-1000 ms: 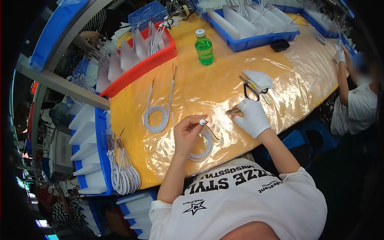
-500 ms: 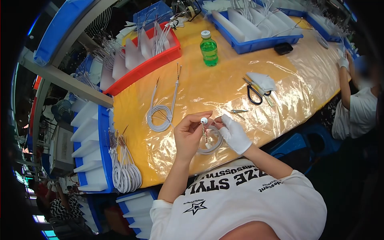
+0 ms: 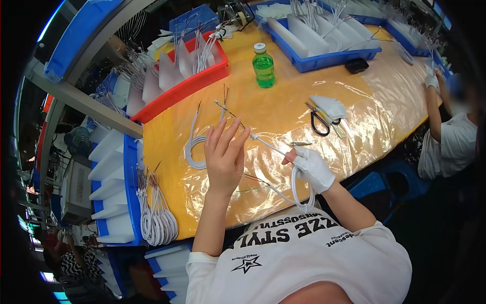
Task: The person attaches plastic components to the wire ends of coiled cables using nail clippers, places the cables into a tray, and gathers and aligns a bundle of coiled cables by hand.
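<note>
Clasped a white cable (image 3: 271,145) in the right grip (image 3: 315,169), gloved in white and closed at the fingertips. Hung the cable's loop (image 3: 302,195) just below that grip, near the shirt. Stretched one cable end leftward, past a white sleeve (image 3: 254,137), to bare wires (image 3: 230,112) at the left fingertips. Raised the left grip (image 3: 224,159) bare and open, with fingers spread; could not tell whether touching the wires. Had a small metal tool (image 3: 301,144) lying on the desk (image 3: 172,116) just beyond the right grip, and scissors (image 3: 312,121) beside a white cloth (image 3: 330,107) farther off. Saw another coil (image 3: 195,152) partly hidden behind the left grip. Found a bundle of coils (image 3: 158,220) beside a blue rack (image 3: 132,195) at left. Noted a green bottle (image 3: 264,69) between a red tray (image 3: 215,72) and a blue tray (image 3: 344,58), well apart from both grips.
</note>
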A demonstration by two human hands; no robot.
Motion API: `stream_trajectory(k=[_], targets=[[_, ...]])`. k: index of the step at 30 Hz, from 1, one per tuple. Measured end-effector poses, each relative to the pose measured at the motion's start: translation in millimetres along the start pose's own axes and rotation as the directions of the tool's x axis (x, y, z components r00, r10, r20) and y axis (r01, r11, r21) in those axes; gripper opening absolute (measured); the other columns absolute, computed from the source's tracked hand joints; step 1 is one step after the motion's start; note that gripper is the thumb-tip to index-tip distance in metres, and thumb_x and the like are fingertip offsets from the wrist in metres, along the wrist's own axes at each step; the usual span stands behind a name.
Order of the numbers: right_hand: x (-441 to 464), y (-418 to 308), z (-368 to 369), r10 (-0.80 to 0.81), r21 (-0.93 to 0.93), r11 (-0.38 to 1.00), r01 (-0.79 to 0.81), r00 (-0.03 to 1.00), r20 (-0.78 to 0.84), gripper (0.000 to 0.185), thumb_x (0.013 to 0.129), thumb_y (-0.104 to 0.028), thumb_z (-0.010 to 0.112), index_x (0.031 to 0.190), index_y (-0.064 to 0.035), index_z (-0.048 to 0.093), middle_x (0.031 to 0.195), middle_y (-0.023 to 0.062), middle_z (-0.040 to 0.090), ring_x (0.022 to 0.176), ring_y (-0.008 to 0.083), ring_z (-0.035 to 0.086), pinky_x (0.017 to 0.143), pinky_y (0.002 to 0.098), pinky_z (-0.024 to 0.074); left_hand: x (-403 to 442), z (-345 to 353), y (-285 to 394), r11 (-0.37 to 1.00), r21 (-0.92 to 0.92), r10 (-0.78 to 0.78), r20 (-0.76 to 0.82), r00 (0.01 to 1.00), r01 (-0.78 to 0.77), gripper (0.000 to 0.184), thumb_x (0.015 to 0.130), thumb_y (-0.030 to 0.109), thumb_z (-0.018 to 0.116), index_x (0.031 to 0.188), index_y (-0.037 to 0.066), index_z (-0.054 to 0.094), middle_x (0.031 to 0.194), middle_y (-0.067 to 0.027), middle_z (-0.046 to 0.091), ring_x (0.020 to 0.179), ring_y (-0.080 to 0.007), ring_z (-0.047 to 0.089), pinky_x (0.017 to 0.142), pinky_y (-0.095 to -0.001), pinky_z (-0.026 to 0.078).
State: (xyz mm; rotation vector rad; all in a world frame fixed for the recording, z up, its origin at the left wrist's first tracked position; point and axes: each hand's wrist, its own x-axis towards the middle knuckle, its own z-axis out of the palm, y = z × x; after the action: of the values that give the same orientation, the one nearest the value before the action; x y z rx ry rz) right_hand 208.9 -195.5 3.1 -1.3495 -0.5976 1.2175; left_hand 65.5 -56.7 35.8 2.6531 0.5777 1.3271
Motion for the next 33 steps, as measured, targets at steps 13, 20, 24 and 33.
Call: stream_trajectory(k=[13, 20, 24, 33], targets=[[-18, -5, 15, -0.166, -0.004, 0.986, 0.166, 0.986, -0.030, 0.022, 0.082, -0.024, 0.056, 0.077, -0.0020, 0.057, 0.059, -0.0012, 0.050, 0.050, 0.0048, 0.043, 0.047, 0.0193, 0.0357, -12, 15, -1, 0.901, -0.321, -0.235, 0.203, 0.951, 0.291, 0.013, 0.069, 0.004, 0.065, 0.082, 0.005, 0.062, 0.080, -0.0053, 0.064, 0.087, -0.0209, 0.060, 0.097, -0.0428, 0.030], [-28, -14, 21, -0.649, -0.627, 0.573, 0.528, 0.760, 0.047, 0.014, 0.074, -0.017, 0.062, 0.071, -0.0042, 0.057, 0.054, 0.0066, 0.052, 0.044, 0.0164, 0.049, 0.044, 0.0272, 0.0390, -20, 21, -1, 0.701, -0.536, -0.377, 0.282, 0.882, 0.470, 0.011, 0.070, 0.002, 0.065, 0.077, 0.003, 0.056, 0.079, -0.0065, 0.063, 0.087, -0.0192, 0.060, 0.096, -0.0405, 0.030], [-28, -16, 24, -0.700, -0.757, 0.264, 0.598, 0.659, 0.276, 0.011, 0.067, -0.014, 0.066, 0.067, -0.0062, 0.059, 0.054, 0.0069, 0.050, 0.046, 0.0222, 0.050, 0.043, 0.0309, 0.0396, -22, 25, 2, 0.666, -0.572, -0.393, 0.274, 0.878, 0.478, 0.013, 0.071, 0.002, 0.065, 0.076, 0.002, 0.053, 0.077, -0.0066, 0.063, 0.084, -0.0181, 0.060, 0.096, -0.0404, 0.031], [-27, -25, 18, -0.714, -0.780, 0.237, 0.579, 0.648, 0.264, 0.011, 0.066, -0.014, 0.067, 0.067, -0.0067, 0.059, 0.055, 0.0063, 0.052, 0.048, 0.0224, 0.051, 0.045, 0.0310, 0.0407, -23, 22, 2, 0.630, -0.593, -0.427, 0.275, 0.861, 0.502, 0.013, 0.072, 0.002, 0.064, 0.076, 0.003, 0.051, 0.076, -0.0062, 0.062, 0.078, -0.0151, 0.060, 0.096, -0.0389, 0.032]])
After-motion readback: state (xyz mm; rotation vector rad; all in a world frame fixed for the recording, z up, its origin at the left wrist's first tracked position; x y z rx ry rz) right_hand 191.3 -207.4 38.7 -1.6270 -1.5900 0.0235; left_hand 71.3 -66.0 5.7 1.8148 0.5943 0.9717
